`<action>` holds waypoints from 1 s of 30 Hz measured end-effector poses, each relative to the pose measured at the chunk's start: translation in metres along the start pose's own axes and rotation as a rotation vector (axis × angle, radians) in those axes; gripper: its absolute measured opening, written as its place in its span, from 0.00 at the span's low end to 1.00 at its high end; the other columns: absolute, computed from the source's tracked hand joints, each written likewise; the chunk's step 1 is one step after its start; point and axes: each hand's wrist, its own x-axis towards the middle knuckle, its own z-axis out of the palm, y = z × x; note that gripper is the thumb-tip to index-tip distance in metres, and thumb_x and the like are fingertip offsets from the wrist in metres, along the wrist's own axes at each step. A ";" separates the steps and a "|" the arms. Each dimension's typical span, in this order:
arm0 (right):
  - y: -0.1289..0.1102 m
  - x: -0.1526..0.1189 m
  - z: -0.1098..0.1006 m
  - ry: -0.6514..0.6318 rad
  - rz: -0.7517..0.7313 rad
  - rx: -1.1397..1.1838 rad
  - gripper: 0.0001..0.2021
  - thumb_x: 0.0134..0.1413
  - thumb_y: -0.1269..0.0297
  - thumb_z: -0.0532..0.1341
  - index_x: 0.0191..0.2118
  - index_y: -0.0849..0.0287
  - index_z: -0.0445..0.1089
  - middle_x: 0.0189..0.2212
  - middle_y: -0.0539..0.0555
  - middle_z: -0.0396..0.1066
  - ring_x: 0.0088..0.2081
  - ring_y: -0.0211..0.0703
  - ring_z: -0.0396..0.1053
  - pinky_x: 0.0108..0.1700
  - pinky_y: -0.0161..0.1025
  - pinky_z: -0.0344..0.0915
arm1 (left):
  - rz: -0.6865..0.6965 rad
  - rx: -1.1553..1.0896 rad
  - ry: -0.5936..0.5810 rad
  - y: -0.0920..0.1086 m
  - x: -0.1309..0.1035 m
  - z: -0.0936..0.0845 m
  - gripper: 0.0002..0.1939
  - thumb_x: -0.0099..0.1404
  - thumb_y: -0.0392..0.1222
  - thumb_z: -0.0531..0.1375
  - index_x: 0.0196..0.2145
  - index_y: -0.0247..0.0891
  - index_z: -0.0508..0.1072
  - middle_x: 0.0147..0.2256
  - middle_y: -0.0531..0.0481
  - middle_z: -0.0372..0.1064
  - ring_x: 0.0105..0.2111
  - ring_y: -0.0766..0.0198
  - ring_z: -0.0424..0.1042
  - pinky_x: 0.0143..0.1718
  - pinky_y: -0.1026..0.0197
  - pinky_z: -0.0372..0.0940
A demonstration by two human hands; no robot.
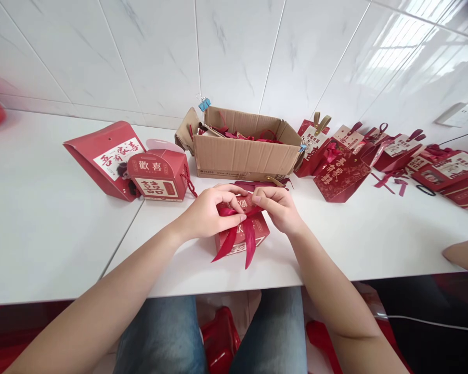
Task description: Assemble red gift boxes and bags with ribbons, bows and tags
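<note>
A small red gift box [260,227] with pale Chinese lettering stands on the table before me. Around its upper part runs a dark red ribbon [250,243], whose two tails hang down the front. My left hand [214,210] is closed, thumb and finger pinching the ribbon at the middle of the box. At the box's top right corner my right hand [277,208] is closed too, its thumb and bent finger gripping the upper edge. Part of the box top is hidden behind my fingers. Just behind my hands lie loose dark red strips [253,184].
Behind stands an open cardboard box [242,156] filled with red items. To the left are a red gift bag [97,148] and a finished-looking red box [159,176]. Several red bags [341,174] stand at the right. Another person's arm [466,255] rests at the right edge.
</note>
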 end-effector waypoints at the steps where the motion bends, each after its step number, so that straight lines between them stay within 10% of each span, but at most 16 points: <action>1: 0.000 0.000 0.000 -0.004 0.001 0.000 0.20 0.54 0.55 0.61 0.18 0.59 0.58 0.19 0.47 0.54 0.25 0.35 0.52 0.30 0.37 0.51 | 0.000 0.000 0.000 0.000 0.000 0.000 0.05 0.54 0.42 0.64 0.24 0.38 0.75 0.49 0.44 0.71 0.49 0.52 0.70 0.54 0.48 0.61; 21: -0.004 0.000 -0.003 0.118 -0.040 0.005 0.18 0.53 0.49 0.61 0.23 0.59 0.65 0.31 0.50 0.61 0.30 0.35 0.59 0.30 0.35 0.57 | -0.054 -0.242 -0.035 -0.012 -0.003 -0.015 0.11 0.59 0.48 0.62 0.32 0.37 0.70 0.49 0.42 0.69 0.49 0.53 0.69 0.46 0.54 0.67; 30: -0.007 0.005 -0.006 0.028 0.148 0.004 0.26 0.54 0.41 0.57 0.18 0.58 0.56 0.18 0.45 0.50 0.22 0.33 0.47 0.26 0.35 0.47 | -0.116 -0.355 -0.119 -0.010 -0.002 -0.016 0.11 0.60 0.48 0.61 0.28 0.37 0.68 0.52 0.43 0.67 0.53 0.50 0.66 0.52 0.49 0.62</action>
